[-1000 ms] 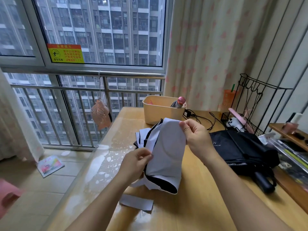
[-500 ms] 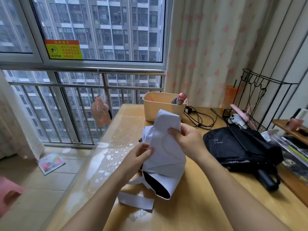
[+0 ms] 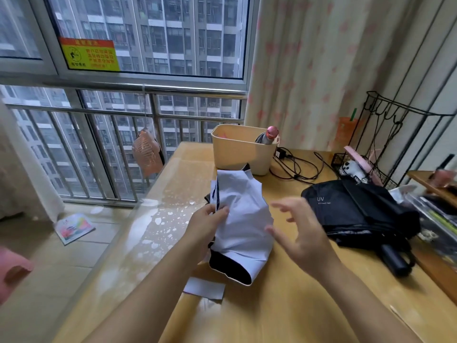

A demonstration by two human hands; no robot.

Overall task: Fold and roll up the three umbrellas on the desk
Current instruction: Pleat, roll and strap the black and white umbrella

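A pale lilac umbrella (image 3: pixel 243 219) with a black lining stands bunched at the middle of the wooden desk (image 3: pixel 284 305). My left hand (image 3: pixel 206 226) pinches its folded canopy on the left side. My right hand (image 3: pixel 300 233) hovers just right of the canopy, fingers spread, holding nothing. The umbrella's lilac strap (image 3: pixel 205 288) lies flat on the desk below it. A black umbrella (image 3: pixel 358 214) marked UV lies loosely folded on the right, its handle (image 3: pixel 393 258) pointing toward me. A third umbrella with a pink cap (image 3: pixel 270 134) sticks out of the beige bin (image 3: pixel 235 152).
Black cables (image 3: pixel 296 167) lie behind the umbrellas. A black wire rack (image 3: pixel 385 154) with a panda figure stands at the back right, next to a shelf (image 3: pixel 435 189) with clutter. The desk's left edge drops to the floor by the window railing.
My right hand has let go of the lilac canopy and moved right, fingers now spread. My left hand still holds the fabric. The view has shifted slightly downward and right.
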